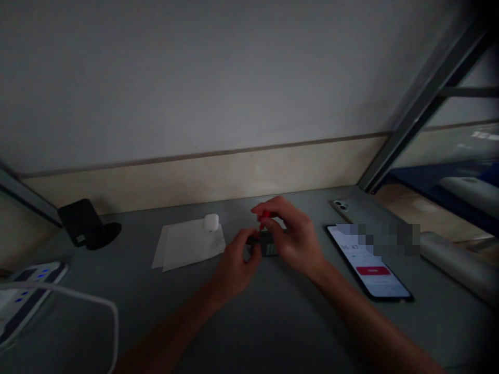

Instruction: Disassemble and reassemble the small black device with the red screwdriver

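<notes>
My left hand (236, 262) is closed in a pinch on the left end of a small dark flat object (266, 242) that lies on the grey table (273, 322). My right hand (290, 234) curls over the same object from the right, fingers pressed together on a small red-tipped tool (265, 214) held above it. What the dark object is cannot be made out in the dim light.
White paper sheets (189, 244) with a small white case (211, 222) lie to the left. A lit phone (370, 265) and a second phone (345, 208) lie to the right. A black stand (88, 223) and a power strip (23, 291) with a white cable sit far left.
</notes>
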